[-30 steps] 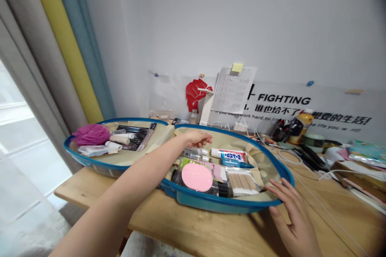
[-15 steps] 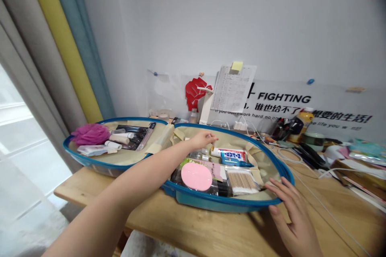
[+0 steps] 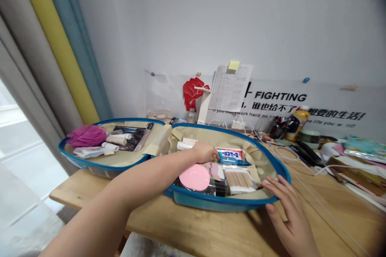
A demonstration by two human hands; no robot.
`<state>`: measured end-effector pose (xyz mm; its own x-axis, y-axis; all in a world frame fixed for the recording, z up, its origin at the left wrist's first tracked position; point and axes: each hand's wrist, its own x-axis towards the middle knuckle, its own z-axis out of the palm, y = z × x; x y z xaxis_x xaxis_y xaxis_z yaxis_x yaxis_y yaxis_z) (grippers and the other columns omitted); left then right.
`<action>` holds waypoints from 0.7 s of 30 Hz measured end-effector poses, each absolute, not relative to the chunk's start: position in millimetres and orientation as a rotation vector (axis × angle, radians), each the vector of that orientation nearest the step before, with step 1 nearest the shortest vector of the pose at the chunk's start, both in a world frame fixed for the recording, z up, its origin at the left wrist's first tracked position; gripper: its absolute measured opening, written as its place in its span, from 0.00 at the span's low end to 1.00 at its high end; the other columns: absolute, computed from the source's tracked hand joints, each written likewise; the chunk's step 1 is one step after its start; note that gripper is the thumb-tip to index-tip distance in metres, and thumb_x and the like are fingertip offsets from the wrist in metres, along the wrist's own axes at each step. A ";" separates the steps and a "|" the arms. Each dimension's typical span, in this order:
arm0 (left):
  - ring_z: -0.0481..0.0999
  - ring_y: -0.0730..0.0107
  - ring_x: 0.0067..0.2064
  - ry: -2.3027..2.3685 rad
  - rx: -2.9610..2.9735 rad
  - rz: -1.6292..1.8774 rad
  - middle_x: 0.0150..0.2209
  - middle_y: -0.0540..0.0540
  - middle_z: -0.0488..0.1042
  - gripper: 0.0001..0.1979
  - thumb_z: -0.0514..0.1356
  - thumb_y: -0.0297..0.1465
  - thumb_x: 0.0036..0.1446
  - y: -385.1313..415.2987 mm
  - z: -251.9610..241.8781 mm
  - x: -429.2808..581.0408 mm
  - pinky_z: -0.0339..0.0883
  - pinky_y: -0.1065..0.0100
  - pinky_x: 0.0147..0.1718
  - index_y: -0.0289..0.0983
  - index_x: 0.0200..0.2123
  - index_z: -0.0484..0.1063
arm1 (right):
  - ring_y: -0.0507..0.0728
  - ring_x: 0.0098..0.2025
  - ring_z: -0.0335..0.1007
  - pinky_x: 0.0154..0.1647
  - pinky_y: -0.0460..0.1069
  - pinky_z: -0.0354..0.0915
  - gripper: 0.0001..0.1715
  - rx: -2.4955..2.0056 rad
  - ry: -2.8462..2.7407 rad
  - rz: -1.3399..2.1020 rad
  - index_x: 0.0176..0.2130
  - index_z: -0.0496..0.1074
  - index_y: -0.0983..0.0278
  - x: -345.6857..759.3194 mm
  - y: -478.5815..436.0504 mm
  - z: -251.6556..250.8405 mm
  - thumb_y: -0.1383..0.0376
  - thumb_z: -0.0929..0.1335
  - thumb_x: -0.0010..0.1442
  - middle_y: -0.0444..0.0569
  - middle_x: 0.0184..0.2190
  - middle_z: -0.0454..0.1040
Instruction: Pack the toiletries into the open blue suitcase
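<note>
My left hand (image 3: pixel 206 152) reaches down inside the right half of an open, blue-rimmed case (image 3: pixel 211 200). Its fingers are curled at the left end of a white, red and blue toothpaste tube (image 3: pixel 233 152); whatever they pinch is hidden. Just beneath that tube is a blue pointed tube (image 3: pixel 234 162). Closer to me lie a pink oval case (image 3: pixel 194 177) and a packet of cotton swabs (image 3: pixel 240 180). A white cylinder (image 3: pixel 183 145) shows behind my left wrist. My right hand (image 3: pixel 289 217) rests at the rim's right front corner, fingers spread, holding nothing.
In the case's left half lie a purple bath puff (image 3: pixel 87 135), small white tubes (image 3: pixel 116 140) and a brush set (image 3: pixel 137 134). Cables (image 3: pixel 304 180), a yellow bottle (image 3: pixel 297 124) and other clutter cover the table's right side. A wall stands behind.
My left hand has lowered into the case and its fingers have curled in at the toothpaste tube's left end. My right hand stays at the rim. The view has shifted slightly.
</note>
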<state>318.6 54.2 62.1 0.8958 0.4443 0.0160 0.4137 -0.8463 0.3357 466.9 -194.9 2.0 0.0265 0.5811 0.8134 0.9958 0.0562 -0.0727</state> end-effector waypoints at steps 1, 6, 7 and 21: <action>0.76 0.63 0.45 0.633 2.743 0.131 0.42 0.52 0.80 0.07 0.64 0.32 0.51 54.6 60.4 319.5 0.61 0.72 0.37 0.49 0.34 0.81 | 0.65 0.60 0.61 0.52 0.62 0.65 0.20 -1.609 -1.636 -0.752 0.51 0.67 0.59 466.7 -194.8 1.7 0.55 0.59 0.63 0.53 0.50 0.71; 0.76 0.63 0.42 0.611 2.747 0.125 0.37 0.52 0.80 0.04 0.68 0.33 0.46 58.3 54.4 321.3 0.60 0.72 0.33 0.50 0.29 0.81 | 0.66 0.60 0.60 0.52 0.62 0.64 0.20 -1.611 -1.612 -0.750 0.50 0.67 0.59 466.2 -194.2 -0.1 0.55 0.59 0.64 0.53 0.50 0.71; 0.76 0.63 0.41 0.612 2.742 0.122 0.36 0.52 0.80 0.04 0.68 0.34 0.46 59.3 53.9 321.1 0.60 0.72 0.32 0.50 0.29 0.81 | 0.66 0.60 0.60 0.51 0.62 0.64 0.20 -1.610 -1.616 -0.753 0.50 0.67 0.59 466.2 -194.2 -0.1 0.55 0.59 0.64 0.53 0.50 0.71; 0.72 0.62 0.43 0.766 2.419 0.240 0.37 0.49 0.77 0.10 0.66 0.40 0.47 67.3 59.8 318.7 0.61 0.72 0.37 0.43 0.32 0.78 | 0.65 0.60 0.60 0.52 0.62 0.64 0.20 -1.602 -1.612 -0.745 0.50 0.67 0.59 466.9 -193.7 -0.6 0.54 0.59 0.63 0.53 0.50 0.71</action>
